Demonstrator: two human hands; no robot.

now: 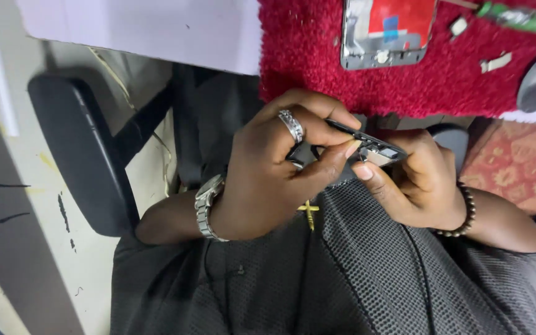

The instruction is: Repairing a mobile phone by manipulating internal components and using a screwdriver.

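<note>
Both hands up at mid-frame, close over the lap. Left hand (274, 167) curled tight — thumb and ringed finger pinched on the near end of a thin dark phone part (367, 144), seen edge-on. Right hand (414, 180) cupped under the far end, fingers folded in, thumb tip pressed against the part's lower edge. Part held level, just below the table's edge, touching neither cloth nor lap. Metal watch (206, 208) on the left wrist, dark bead bracelet (463, 214) on the right.

Above, in the upper right, red fluffy cloth (305, 56) spread over the pale table (144, 31), its lower fringe just above the knuckles — little room there. Opened phone frame (384, 34) flat on the cloth at the top edge, small pale bits (496, 62) near it, a green-handled tool (519, 17) running off the upper right corner. Black chair armrest (79, 149) well apart at the left, open floor beside it. Small gold cross (309, 212) hung against the dark mesh shirt (367, 273) below the hands.
</note>
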